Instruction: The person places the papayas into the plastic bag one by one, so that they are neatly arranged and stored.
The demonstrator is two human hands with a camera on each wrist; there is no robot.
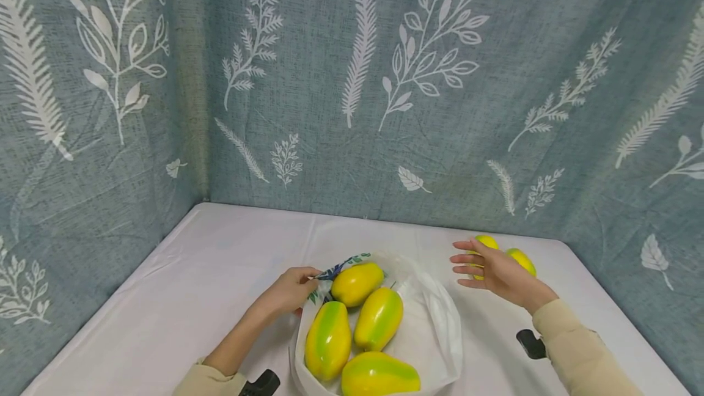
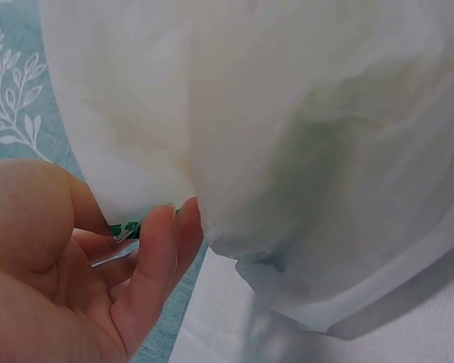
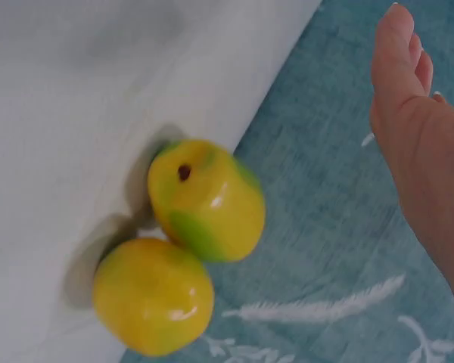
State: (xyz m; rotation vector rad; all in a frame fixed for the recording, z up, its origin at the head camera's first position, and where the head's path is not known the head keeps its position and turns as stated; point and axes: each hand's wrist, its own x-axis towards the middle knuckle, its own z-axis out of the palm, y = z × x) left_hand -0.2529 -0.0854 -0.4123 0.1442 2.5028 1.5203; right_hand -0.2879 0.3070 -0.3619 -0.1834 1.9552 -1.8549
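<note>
A white plastic bag (image 1: 447, 329) with a blue and green print on its rim stands with its mouth wide on the table. Inside it lie several glossy yellow-green papayas (image 1: 379, 319). My left hand (image 1: 287, 293) pinches the bag's rim at its left side, thumb against fingers, as the left wrist view confirms. At the right my right hand (image 1: 503, 272) is held out with straight, spread fingers and nothing in it. It overlaps two more yellow-green papayas, one behind it (image 1: 486, 241) and one beside it (image 1: 521, 261); the right wrist view shows both papayas (image 3: 206, 203) side by side.
A white cloth covers the table (image 1: 231, 249). Blue-grey curtains (image 1: 319, 78) with white leaf prints rise behind it and at both sides. Black wrist cameras (image 1: 531, 344) sit at the sleeves.
</note>
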